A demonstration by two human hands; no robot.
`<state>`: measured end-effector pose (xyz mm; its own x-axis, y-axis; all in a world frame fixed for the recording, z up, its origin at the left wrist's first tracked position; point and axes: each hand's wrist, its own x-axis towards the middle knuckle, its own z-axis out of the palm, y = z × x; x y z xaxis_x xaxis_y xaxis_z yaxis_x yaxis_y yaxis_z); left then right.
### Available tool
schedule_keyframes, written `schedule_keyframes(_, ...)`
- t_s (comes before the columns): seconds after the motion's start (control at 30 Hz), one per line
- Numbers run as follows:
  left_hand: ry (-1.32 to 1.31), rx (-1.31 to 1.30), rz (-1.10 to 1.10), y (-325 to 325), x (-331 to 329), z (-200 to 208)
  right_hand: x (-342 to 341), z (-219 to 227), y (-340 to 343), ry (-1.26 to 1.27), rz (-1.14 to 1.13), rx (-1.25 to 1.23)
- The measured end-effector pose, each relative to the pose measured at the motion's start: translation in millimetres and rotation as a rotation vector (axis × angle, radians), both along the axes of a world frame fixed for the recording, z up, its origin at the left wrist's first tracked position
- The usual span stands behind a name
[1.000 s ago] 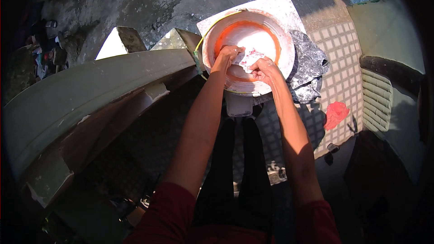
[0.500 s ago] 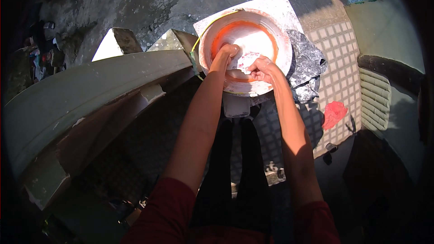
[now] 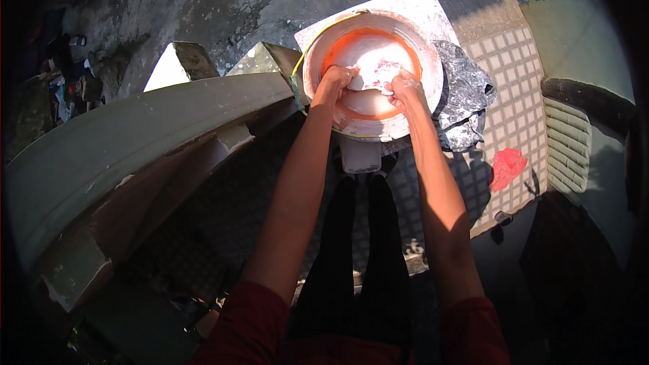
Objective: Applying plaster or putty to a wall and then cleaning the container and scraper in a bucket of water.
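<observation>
A round bucket [image 3: 316, 105] with an orange inside and white smears on its rim holds whitish liquid. Over it, my left hand [image 3: 338, 79] and my right hand [image 3: 407, 88] are both closed on a thin, limp white piece with reddish marks [image 3: 372, 81]. It looks like a wet packet or sheet; glare hides its exact kind. The piece hangs between my fingers, one hand at each side, inside the bucket's rim. A yellow handle [image 3: 307, 47] lies along the bucket's left edge.
Beneath the bucket is a white-spattered board [image 3: 419, 10]. A crumpled dark plastic sheet [image 3: 463, 91] lies to its right, and a clear container [image 3: 362, 155] is on the near side. A red plastic bag [image 3: 507, 167] rests on the tiles. A low wall [image 3: 149, 118] curves along the left.
My right hand has moved up and turned inward, so both hands now stand level. The white piece is held more spread out between them. The view has shifted slightly.
</observation>
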<state>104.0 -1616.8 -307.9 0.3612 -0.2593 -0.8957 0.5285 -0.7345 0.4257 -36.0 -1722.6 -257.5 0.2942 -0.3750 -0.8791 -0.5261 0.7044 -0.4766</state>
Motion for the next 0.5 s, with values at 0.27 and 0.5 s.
schedule_keyframes(0.27, 0.021, 0.034, 0.034, -24, -1, 24, -15, -3, -2, 0.014, 0.164, -0.05)
schedule_keyframes(0.5, 0.132, -0.065, 0.206, -10, -16, 14, 2, -18, -5, 0.233, 0.076, -0.394)
